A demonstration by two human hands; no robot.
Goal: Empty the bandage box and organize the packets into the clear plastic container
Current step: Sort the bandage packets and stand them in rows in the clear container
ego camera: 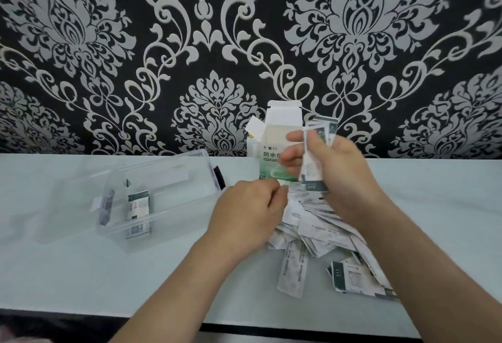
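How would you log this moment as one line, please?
right hand: grips packet stack | left hand: fingers curled at loose pile | box: open, upright | container: holds packets

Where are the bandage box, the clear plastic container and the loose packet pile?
bandage box point(271, 140), head view, pale front panel.
clear plastic container point(179, 201), head view, bare floor.
loose packet pile point(315, 231), head view, middle of heap.

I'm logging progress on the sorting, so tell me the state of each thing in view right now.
Bandage box: upright, top flaps open.
Clear plastic container: open, few packets inside.
Loose packets: heaped on the table.
Right hand: grips a packet bundle.
Left hand: fingers curled at the heap; grip unclear.
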